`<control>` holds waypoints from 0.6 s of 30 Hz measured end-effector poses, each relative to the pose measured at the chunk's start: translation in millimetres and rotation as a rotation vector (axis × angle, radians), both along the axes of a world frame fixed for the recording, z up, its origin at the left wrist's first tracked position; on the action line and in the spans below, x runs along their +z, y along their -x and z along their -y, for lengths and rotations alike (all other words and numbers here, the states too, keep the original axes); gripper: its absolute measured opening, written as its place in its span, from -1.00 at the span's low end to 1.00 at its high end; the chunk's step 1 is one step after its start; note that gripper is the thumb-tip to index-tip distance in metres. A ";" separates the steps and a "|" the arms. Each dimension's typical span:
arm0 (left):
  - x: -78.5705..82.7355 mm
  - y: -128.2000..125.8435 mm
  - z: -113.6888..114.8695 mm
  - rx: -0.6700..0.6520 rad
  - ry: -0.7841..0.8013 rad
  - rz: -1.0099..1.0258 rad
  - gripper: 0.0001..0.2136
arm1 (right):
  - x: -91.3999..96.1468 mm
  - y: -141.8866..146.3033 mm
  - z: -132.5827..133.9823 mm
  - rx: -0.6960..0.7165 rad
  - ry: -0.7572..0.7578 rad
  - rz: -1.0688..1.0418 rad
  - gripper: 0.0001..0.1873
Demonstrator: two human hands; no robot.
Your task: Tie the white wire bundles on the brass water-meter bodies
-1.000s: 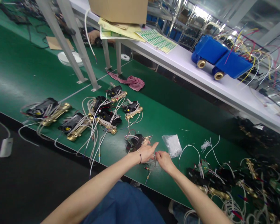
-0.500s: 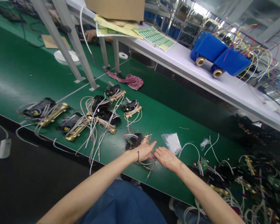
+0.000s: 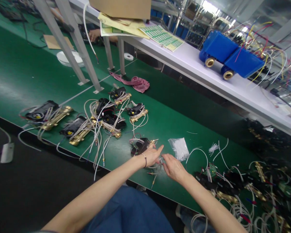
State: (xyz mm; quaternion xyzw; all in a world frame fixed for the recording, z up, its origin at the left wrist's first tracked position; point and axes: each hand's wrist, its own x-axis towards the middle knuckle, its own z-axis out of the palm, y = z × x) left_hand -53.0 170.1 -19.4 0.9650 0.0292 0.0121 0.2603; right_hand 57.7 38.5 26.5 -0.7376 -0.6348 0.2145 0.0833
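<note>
My left hand (image 3: 152,156) is closed round a bundle of grey cables beside a black-and-brass meter assembly (image 3: 143,145), its index finger stretched to the right. My right hand (image 3: 174,167) is just to the right, thumb and fingers curled close to the cable loops (image 3: 160,160); what lies between its fingertips is too small to make out. Thin cable ends with metal tips (image 3: 153,180) hang below the hands over the green bench. A clear plastic bag (image 3: 179,149) with white contents lies beyond my right hand.
Several similar meter assemblies (image 3: 111,124) with coiled cables lie to the left. More are heaped at the right (image 3: 232,194). White zip ties (image 3: 213,149) lie behind the heap. A raised shelf (image 3: 184,64) carries blue units (image 3: 230,53). A pink cloth (image 3: 140,84) lies near its legs.
My right hand has shifted slightly right, away from my left hand, and its fingers are less tightly bunched. My left hand stays at the cables.
</note>
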 end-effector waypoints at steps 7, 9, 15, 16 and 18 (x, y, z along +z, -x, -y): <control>1.1 -2.4 4.1 -0.019 -0.011 -0.003 -0.33 | -17.3 1.0 -7.4 -0.274 0.092 -0.191 -0.56; -1.6 -2.0 4.1 -0.017 0.011 -0.010 -0.32 | -20.7 4.5 -7.2 -0.325 0.115 -0.230 -0.52; -9.0 0.1 -0.2 -0.014 0.014 -0.003 -0.32 | -10.9 -2.4 5.2 0.039 -0.096 0.108 -0.78; -8.7 0.4 -0.3 -0.019 0.012 0.000 -0.32 | -11.1 -4.2 5.5 0.091 -0.080 0.131 -0.79; -6.7 0.7 0.2 -0.022 0.007 0.011 -0.33 | -14.6 -5.1 3.6 0.032 -0.037 0.050 -0.77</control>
